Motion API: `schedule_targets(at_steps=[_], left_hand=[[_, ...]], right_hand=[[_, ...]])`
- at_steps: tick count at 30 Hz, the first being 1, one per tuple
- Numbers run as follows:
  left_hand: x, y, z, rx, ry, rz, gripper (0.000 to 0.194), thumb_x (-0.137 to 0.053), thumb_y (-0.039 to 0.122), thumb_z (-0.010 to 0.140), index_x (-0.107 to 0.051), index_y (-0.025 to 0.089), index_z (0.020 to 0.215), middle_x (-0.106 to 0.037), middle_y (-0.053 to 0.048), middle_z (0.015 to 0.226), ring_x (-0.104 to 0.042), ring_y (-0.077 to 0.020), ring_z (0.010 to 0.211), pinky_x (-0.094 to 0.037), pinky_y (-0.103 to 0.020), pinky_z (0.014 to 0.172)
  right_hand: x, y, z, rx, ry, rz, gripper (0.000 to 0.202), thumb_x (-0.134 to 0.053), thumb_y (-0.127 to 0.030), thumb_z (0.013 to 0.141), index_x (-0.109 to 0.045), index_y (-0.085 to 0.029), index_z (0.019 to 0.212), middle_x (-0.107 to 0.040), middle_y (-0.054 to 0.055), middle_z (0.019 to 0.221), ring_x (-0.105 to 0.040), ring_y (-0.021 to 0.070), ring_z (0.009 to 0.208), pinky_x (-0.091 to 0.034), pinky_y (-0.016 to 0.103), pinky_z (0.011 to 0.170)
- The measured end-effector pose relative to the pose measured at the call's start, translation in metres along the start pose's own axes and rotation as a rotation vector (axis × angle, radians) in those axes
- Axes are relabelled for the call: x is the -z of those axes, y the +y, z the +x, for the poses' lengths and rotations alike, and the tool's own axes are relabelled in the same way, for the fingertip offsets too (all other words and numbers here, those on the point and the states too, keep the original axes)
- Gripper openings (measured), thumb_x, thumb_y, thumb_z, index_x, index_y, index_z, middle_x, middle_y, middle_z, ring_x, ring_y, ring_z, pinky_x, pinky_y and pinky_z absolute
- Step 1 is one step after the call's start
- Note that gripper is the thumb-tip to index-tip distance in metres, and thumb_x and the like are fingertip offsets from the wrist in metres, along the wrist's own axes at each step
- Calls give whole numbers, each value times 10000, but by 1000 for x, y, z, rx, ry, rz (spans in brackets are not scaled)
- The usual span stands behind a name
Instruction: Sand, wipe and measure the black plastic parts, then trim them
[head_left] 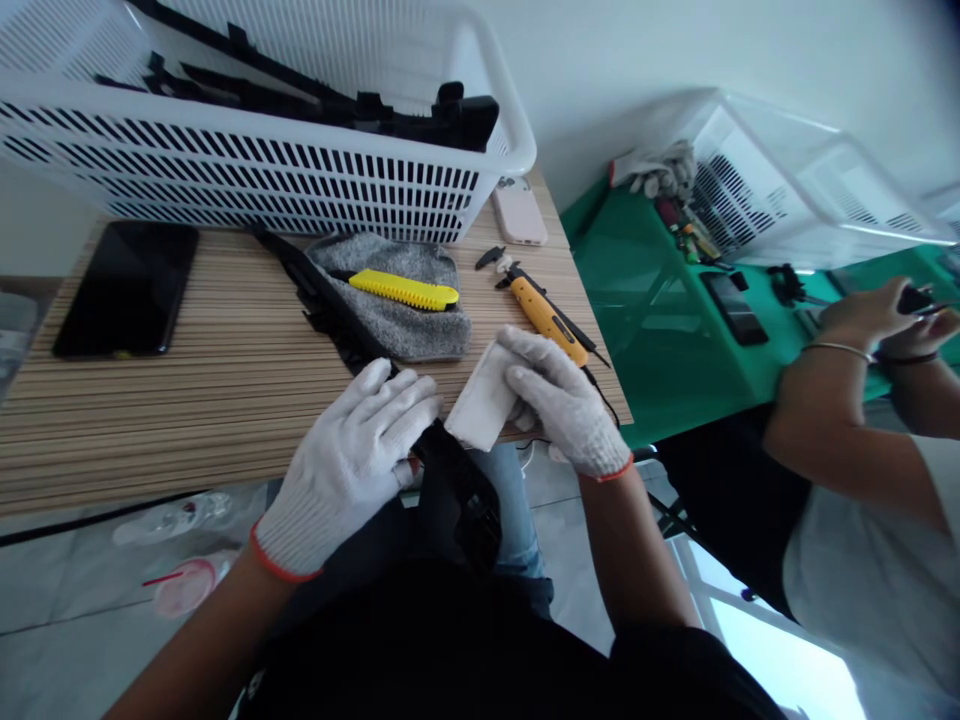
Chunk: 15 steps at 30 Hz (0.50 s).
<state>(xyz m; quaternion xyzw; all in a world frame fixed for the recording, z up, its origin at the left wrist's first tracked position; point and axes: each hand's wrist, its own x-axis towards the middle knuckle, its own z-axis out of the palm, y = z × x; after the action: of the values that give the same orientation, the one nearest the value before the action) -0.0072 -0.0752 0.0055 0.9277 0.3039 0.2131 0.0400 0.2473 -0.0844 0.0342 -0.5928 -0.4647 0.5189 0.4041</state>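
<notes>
My left hand [367,435], in a white knit glove with an orange cuff, is closed over the middle of a long black plastic trim piece [457,475]. The piece lies slantwise across the table's front edge, its near end above my lap. My right hand [559,395], gloved alike, pinches a folded white cloth [484,395] just right of the piece. Behind my hands a yellow utility knife [405,290] rests on a grey cloth [427,340]. An orange-handled tool with a cord [551,320] lies beyond my right hand, beside a dark caliper [491,257].
A white slotted basket [300,175] holding several black plastic parts stands at the back. A black phone or tablet [127,290] lies left, a pink phone [520,212] back right. At right, a co-worker [847,400] handles something dark at a green table [637,290] with another basket [795,180].
</notes>
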Motion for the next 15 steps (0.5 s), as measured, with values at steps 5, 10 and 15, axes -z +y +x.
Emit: schedule_targets(at_steps=[5, 10, 15], left_hand=[[-2, -1, -2, 13, 25, -46, 447, -657, 145, 930, -649, 130, 1376, -674, -159, 1450, -606, -337, 1387, -403, -605, 1265], [-1, -1, -1, 29, 5, -42, 454, -651, 144, 932, -647, 173, 1385, -668, -132, 1465, -605, -333, 1393, -412, -614, 1256], [3, 1, 3, -10, -19, 39, 422, -628, 110, 923, -647, 94, 1344, -697, -179, 1409, -633, -344, 1355, -458, -600, 1221]], right_hand=[[27, 8, -8, -40, 46, 50, 666, -735, -393, 836, -602, -305, 1482, -675, -15, 796, -599, 121, 559, -535, 239, 479], [43, 16, -20, -133, -93, 68, 545, -748, -482, 848, -727, -230, 1330, -687, 13, 738, -628, 150, 551, -551, 287, 475], [46, 10, -22, -117, -140, 125, 695, -915, -353, 656, -712, -247, 1312, -717, 18, 861, -644, 145, 597, -560, 288, 517]])
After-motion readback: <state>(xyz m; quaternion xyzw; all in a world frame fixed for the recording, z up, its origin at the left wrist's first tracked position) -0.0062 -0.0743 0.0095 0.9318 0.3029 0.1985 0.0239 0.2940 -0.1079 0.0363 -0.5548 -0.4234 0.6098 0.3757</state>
